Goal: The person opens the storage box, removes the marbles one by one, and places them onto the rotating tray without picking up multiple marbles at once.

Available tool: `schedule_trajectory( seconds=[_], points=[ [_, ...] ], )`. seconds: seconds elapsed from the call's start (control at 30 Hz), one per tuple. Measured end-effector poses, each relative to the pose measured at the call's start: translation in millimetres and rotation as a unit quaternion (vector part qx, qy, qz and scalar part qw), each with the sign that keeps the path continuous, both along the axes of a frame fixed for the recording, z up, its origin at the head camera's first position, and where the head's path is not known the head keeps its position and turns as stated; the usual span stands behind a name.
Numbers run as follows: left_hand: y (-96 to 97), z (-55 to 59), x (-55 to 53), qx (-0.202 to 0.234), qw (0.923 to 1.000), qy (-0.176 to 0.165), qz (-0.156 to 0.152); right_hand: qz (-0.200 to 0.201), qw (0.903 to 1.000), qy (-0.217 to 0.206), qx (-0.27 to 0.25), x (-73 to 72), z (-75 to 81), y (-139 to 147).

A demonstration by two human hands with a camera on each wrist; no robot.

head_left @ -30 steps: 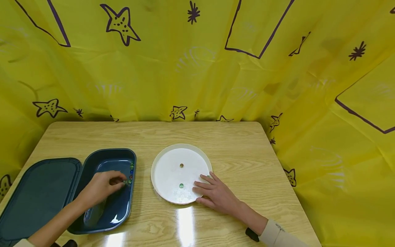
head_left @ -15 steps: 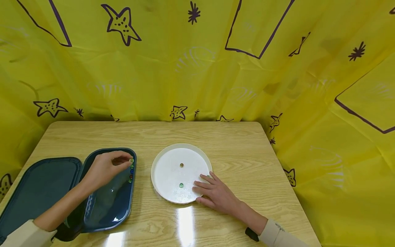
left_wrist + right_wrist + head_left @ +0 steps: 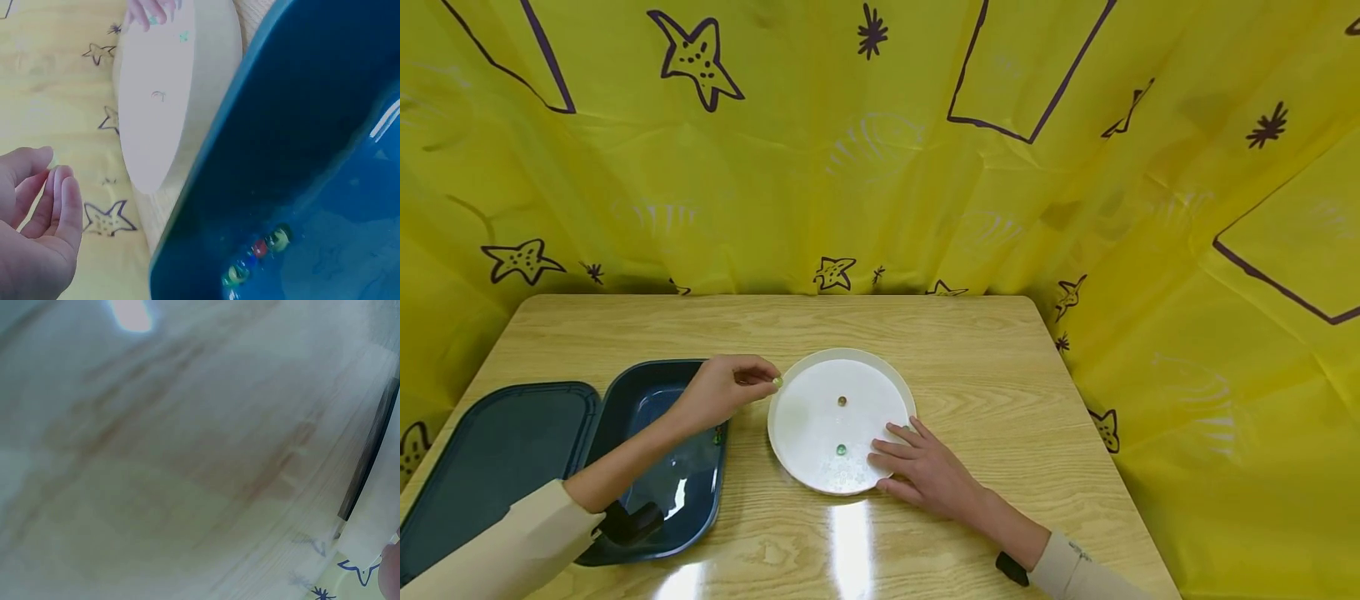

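My left hand (image 3: 730, 387) pinches a yellow-green marble (image 3: 778, 381) between thumb and fingertips, at the left rim of a round white tray (image 3: 805, 425). On that tray lie a brown marble (image 3: 842, 401) and a green marble (image 3: 841, 450). My right hand (image 3: 925, 471) rests on the tray's right edge with its fingers spread; a greenish marble (image 3: 906, 429) shows partly by its fingertips. Beneath my left forearm stands a deep dark-blue bin (image 3: 718, 492). Several marbles, one a red marble (image 3: 259, 248), sit in a row along the bin's wall in the left wrist view.
A flat dark-blue lid or tray (image 3: 497, 467) lies against the bin's left side. Everything stands on a wooden table (image 3: 985, 358), with a yellow patterned curtain (image 3: 775, 167) behind and to the right. The right wrist view shows mostly blurred tabletop.
My left hand has gone from the marbles at the bin's right wall, up and right over the rim to the white tray, carrying a yellow-green marble. My right hand has stayed in place.
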State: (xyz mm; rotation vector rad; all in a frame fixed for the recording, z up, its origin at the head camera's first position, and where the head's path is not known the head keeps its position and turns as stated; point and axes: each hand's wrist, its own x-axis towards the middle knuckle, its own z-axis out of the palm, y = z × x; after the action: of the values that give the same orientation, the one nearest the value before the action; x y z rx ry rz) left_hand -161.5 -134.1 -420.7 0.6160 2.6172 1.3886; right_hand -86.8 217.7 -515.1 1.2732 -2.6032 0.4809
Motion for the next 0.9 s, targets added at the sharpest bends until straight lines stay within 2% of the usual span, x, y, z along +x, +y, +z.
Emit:
schedule_trajectory(
  seconds=[0.13, 0.43, 0.73, 0.9],
  points=[
    [14.5, -5.8, -5.5, 0.008, 0.9995, -0.007, -0.031, 0.001, 1.0, 0.004, 0.001, 0.5, -0.5, 0],
    [44.4, -18.2, -13.0, 0.003, 0.9981, -0.016, -0.06, 0.002, 1.0, -0.001, -0.003, -0.9, -0.8, 1],
    [66.1, -31.3, -22.2, -0.021, 0.9951, -0.021, -0.095, 0.001, 1.0, -0.003, 0.002, -1.5, -1.3, 2],
    [72.6, -42.2, -25.0, -0.047, 0.9935, -0.008, -0.103, -0.002, 0.9999, -0.007, 0.011, -1.5, -1.9, 3]
  ],
)
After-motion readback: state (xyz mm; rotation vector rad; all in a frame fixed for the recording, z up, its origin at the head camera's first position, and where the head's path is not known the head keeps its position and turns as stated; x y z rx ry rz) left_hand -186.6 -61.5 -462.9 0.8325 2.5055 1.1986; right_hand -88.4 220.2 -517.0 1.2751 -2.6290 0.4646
